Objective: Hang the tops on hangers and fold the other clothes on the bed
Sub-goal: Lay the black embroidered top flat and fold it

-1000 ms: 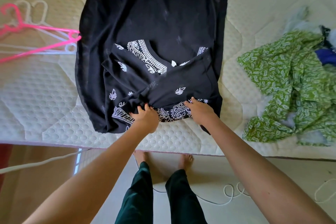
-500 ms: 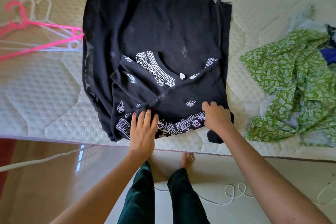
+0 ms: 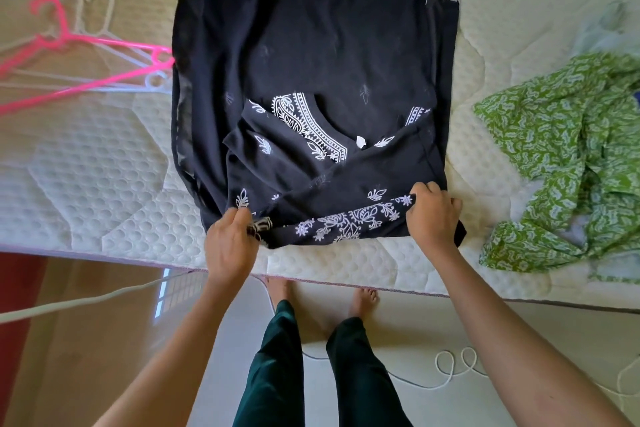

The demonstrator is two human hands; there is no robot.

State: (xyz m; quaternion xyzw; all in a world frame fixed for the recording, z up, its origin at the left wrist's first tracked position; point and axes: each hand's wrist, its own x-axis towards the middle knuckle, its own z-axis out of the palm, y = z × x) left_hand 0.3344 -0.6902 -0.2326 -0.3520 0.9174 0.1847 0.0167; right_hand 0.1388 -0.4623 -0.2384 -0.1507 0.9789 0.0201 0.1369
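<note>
Both hands have moved apart since a moment ago, the left hand point(image 3: 230, 246) and right hand point(image 3: 431, 215) now pinching with curled fingers the embroidered hem of the black kurta point(image 3: 311, 80) at 6 o'clock on the bed point(image 3: 86, 163), ready to fold it toward 12 o'clock, pink hanger point(image 3: 79, 66) at 9.
</note>
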